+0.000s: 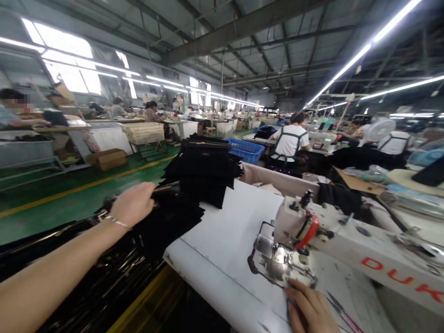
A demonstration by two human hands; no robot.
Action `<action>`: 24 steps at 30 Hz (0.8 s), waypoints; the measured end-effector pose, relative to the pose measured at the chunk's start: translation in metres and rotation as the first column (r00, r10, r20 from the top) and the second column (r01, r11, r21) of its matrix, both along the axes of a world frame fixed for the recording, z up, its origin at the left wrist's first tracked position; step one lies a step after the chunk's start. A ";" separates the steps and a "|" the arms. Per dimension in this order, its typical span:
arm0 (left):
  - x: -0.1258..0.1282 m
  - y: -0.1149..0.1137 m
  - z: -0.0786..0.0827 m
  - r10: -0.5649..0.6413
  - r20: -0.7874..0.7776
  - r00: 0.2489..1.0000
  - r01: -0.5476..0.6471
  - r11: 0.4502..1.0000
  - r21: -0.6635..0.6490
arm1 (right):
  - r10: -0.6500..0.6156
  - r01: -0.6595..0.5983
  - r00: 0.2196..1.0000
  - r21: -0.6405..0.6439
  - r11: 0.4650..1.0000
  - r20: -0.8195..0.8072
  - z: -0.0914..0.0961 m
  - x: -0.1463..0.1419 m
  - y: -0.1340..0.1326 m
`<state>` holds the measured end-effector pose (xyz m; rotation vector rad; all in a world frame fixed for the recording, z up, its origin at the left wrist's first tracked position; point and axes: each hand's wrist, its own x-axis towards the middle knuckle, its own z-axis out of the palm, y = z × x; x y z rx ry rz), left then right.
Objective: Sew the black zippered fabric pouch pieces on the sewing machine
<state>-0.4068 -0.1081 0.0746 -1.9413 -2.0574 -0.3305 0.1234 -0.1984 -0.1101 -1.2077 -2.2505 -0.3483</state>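
My left hand (133, 203) is closed on the edge of a black fabric piece (167, 188), which has a metallic-looking zipper strip. It reaches over a heap of shiny black pieces (104, 277) to the left of the white sewing table (222, 249). Just beyond, a stack of black fabric pieces (204, 171) lies on the table's far left corner. My right hand (310, 307) rests at the near side of the sewing machine (294, 226), by its metal plate. Its thumb and forefinger are apart, with nothing visible in them; the other fingers are partly cut off.
Thread snips (343, 312) lie right of my right hand. Behind the table stand a cloth-lined bin (277, 178) and a blue basket (246, 150). A person in a white shirt (291, 141) sits beyond. A yellow crate edge (149, 300) shows below the heap.
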 end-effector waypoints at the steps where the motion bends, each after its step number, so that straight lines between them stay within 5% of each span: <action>1: 0.005 -0.011 0.006 -0.010 -0.009 1.000 0.011 0.999 0.047 | -0.012 0.011 1.000 -0.033 0.999 -0.017 0.003 -0.005 -0.003; 4: 0.033 -0.044 0.013 -0.131 0.099 0.986 0.119 0.986 0.116 | -0.003 -0.008 0.993 -0.094 0.996 -0.119 0.019 -0.022 -0.012; 6: 0.067 -0.062 0.009 -0.266 0.332 0.905 0.286 0.958 -0.014 | 0.041 -0.069 0.975 -0.122 0.990 -0.219 0.040 -0.037 -0.020; 8: 0.108 -0.076 0.000 -0.300 0.562 0.771 0.475 0.859 -0.193 | 0.075 -0.129 0.944 -0.150 0.980 -0.322 0.067 -0.057 -0.030; 10: 0.149 -0.086 -0.011 -0.249 0.722 0.645 0.613 0.733 -0.295 | 0.085 -0.170 0.906 -0.171 0.971 -0.415 0.094 -0.078 -0.038; 12: 0.183 -0.092 -0.024 -0.183 0.828 0.531 0.679 0.676 -0.286 | 0.035 -0.196 0.860 -0.266 0.944 -0.508 0.114 -0.094 -0.043; 17: 0.225 -0.097 -0.051 0.002 0.998 0.057 0.816 0.576 -0.048 | -0.070 -0.229 0.790 -0.400 0.888 -0.609 0.123 -0.096 -0.050; 24: 0.242 -0.102 -0.054 0.286 0.932 -0.224 0.783 0.622 -0.003 | -0.109 -0.290 0.749 -0.472 0.833 -0.653 0.131 -0.075 -0.068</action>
